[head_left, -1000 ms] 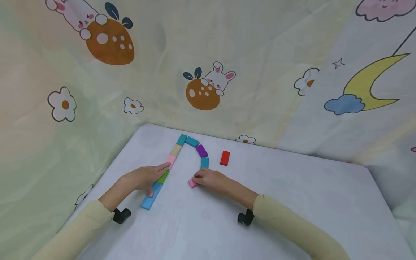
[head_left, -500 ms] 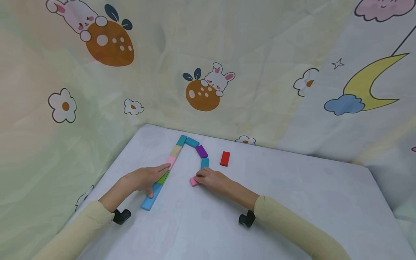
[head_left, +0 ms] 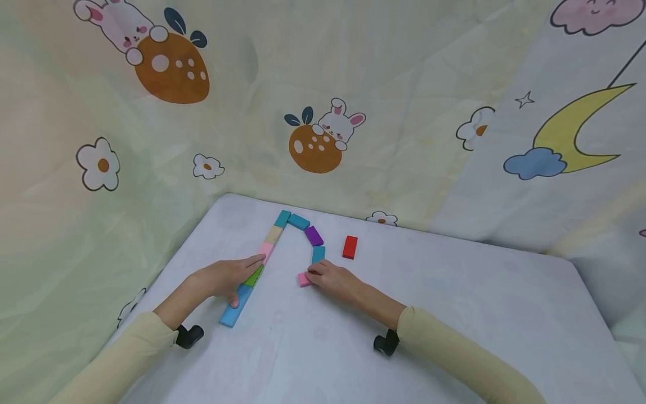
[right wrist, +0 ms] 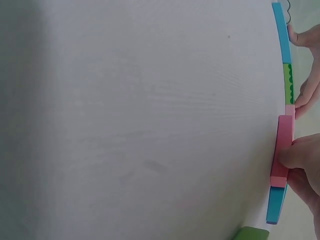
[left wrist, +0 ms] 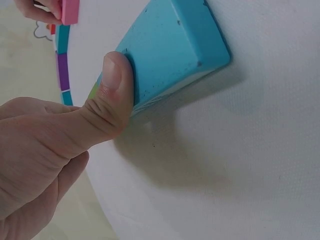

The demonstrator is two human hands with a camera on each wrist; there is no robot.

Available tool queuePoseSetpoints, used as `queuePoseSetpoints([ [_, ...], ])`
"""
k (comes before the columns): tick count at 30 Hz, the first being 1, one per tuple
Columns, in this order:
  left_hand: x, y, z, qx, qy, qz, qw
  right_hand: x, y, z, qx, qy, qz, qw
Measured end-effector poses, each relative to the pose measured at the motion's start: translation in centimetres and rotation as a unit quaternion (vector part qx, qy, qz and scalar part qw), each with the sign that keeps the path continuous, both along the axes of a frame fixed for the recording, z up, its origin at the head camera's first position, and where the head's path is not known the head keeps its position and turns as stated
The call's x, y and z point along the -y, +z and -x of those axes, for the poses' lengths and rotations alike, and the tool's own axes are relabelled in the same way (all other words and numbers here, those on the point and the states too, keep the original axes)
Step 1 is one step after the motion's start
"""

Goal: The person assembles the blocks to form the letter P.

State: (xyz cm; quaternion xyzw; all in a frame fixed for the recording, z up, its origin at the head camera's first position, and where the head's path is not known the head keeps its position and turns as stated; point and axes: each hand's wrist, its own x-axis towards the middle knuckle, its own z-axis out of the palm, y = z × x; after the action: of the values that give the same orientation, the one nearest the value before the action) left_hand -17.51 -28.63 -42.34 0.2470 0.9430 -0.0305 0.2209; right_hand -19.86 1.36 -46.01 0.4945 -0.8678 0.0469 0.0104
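Flat coloured blocks lie on the white table. A slanted row runs from a long blue block (head_left: 235,307) through a green block (head_left: 253,276), a pale pink block (head_left: 266,250) and a beige block (head_left: 273,234) to a teal block (head_left: 282,219). My left hand (head_left: 224,279) rests along this row, fingers extended at the pale pink block, thumb touching the blue block (left wrist: 165,45). My right hand (head_left: 334,280) pinches a pink block (right wrist: 283,150) below a short blue block (head_left: 318,255). A purple block (head_left: 314,235) and another blue block (head_left: 299,221) curve up to the row's top.
A red block (head_left: 350,247) lies apart, right of the curve. Part of a green object (right wrist: 251,233) shows at the bottom of the right wrist view. A patterned cloth (head_left: 404,140) hangs behind the table (head_left: 454,314).
My right hand has shifted slightly right and away from me, turning the pink block a little as it moves nearer the short blue block. The left hand stays in place.
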Motion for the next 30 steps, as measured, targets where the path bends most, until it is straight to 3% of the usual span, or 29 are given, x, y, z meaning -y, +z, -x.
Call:
queuePoseSetpoints([
  [5, -0.1, 0.1, 0.0, 0.0, 0.0, 0.0, 1.0, -0.4, 0.3, 0.1, 0.008, -0.005, 0.009, 0.9999],
  [9, -0.1, -0.2, 0.1, 0.002, 0.001, 0.005, 1.0, -1.3, 0.9, 0.6, 0.025, -0.045, 0.05, 0.9975],
  [13, 0.0, -0.5, 0.1, 0.001, 0.002, 0.006, 1.0, -2.9, 1.4, 2.8, 0.035, -0.126, 0.085, 0.9878],
  [16, 0.1, -0.4, 0.1, -0.003, 0.002, 0.006, 1.0, -4.5, 1.3, 4.8, 0.049, -0.167, 0.065, 0.9826],
  [22, 0.0, -0.2, -0.1, -0.004, 0.001, 0.009, 1.0, -7.3, 0.0, 7.1, 0.083, -0.154, 0.007, 0.9846],
  [30, -0.1, -0.2, -0.1, -0.014, -0.012, 0.008, 0.9998, -7.5, -0.2, 7.1, 0.075, -0.165, 0.009, 0.9834],
])
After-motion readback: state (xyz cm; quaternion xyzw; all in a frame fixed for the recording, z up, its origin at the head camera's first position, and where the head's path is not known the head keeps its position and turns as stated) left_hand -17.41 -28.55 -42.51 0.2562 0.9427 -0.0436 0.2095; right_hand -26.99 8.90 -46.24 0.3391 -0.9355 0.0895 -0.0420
